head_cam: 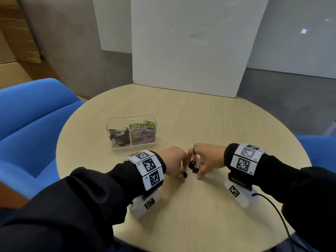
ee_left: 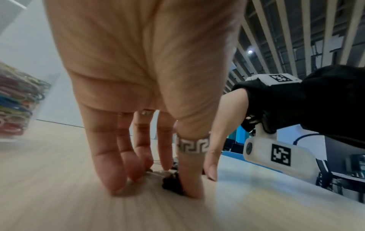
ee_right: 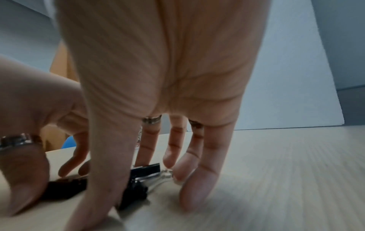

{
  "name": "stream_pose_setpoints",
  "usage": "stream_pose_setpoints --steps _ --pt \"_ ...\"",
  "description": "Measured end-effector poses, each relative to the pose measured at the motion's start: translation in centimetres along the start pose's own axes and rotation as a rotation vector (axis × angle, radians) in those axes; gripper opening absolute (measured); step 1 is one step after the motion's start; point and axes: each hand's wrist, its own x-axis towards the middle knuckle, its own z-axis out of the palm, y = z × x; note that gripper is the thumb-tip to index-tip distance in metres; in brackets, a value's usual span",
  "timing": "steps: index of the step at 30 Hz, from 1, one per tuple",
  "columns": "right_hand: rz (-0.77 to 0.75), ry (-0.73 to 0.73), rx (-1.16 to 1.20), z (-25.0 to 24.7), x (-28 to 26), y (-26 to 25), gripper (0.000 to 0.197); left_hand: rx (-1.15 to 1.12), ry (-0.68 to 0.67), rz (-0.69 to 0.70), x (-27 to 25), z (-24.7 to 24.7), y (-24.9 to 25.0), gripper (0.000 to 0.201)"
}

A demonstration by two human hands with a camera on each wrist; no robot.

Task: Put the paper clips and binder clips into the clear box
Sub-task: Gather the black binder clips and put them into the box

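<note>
Pale wood grain covers the round tabletop (head_cam: 209, 124), which is flanked by blue upholstered seats (head_cam: 32, 113) and backed by a white board (head_cam: 190, 42) standing upright at its far edge. Two black sleeves (head_cam: 94, 186) reach in from the near side, each wrist wrapped in a white band printed with square black markers.

Left of centre sits the clear box (head_cam: 131, 117), split by a divider into two compartments — black binder clips with silver handles in the left one, a heap of multicoloured paper clips (head_cam: 143, 132) in the right.

Nearer the person, well apart from the box, both hands meet over a small cluster of loose black binder clips (head_cam: 193, 165) lying on the wood. The left hand (head_cam: 173, 161) points its fingers down, fingertips touching the tabletop; its ringed thumb presses against one black clip. The fingers are fairly straight, and motion blur makes it impossible to tell whether anything is actually pinched. The right hand (head_cam: 207, 158) stands likewise on its fingertips — thumb and little finger planted on the wood, with a clip (ee_right: 146, 169) and its silver handle lying between thumb and fingers. The pictures do not show whether this hand has closed on it.
</note>
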Motion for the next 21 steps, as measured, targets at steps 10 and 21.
stream_pose_setpoints --steps 10,21 --pt "-0.021 0.032 0.025 0.3 0.3 1.1 0.018 -0.193 0.034 -0.069 -0.2 -0.7 -1.1 0.029" --pt "-0.074 0.165 0.232 -0.7 -0.3 1.3 0.022 -1.150 0.214 -0.274 -1.0 -2.2 -3.4 0.029"
